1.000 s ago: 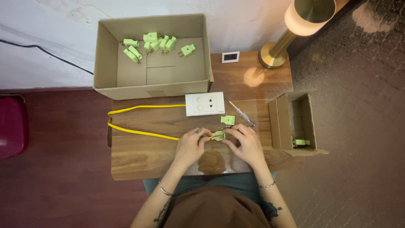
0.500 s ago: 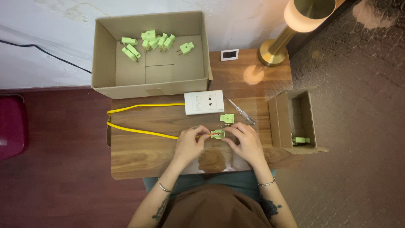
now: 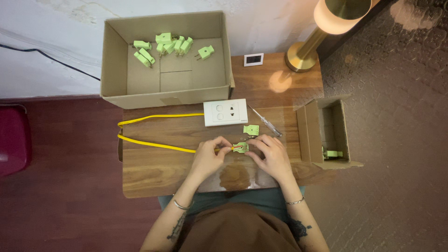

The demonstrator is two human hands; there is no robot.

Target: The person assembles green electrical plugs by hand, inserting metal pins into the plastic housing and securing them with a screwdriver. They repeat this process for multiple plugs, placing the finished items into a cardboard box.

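My left hand and my right hand meet over a small green plug half on the wooden table. The left fingers pinch the end of a yellow cable where it enters the plug. Fingers of the right hand press on the plug's right side. A second green plug piece lies just above them, with tiny screws beside it. The cable loops left and back to a white socket plate.
A large open cardboard box at the back holds several green plugs. A small screwdriver lies right of the socket plate. A small open box with one green plug stands at the right. A brass lamp and a small white device stand behind.
Both hands stay on the green plug with only slight finger shifts. Nothing else has moved.
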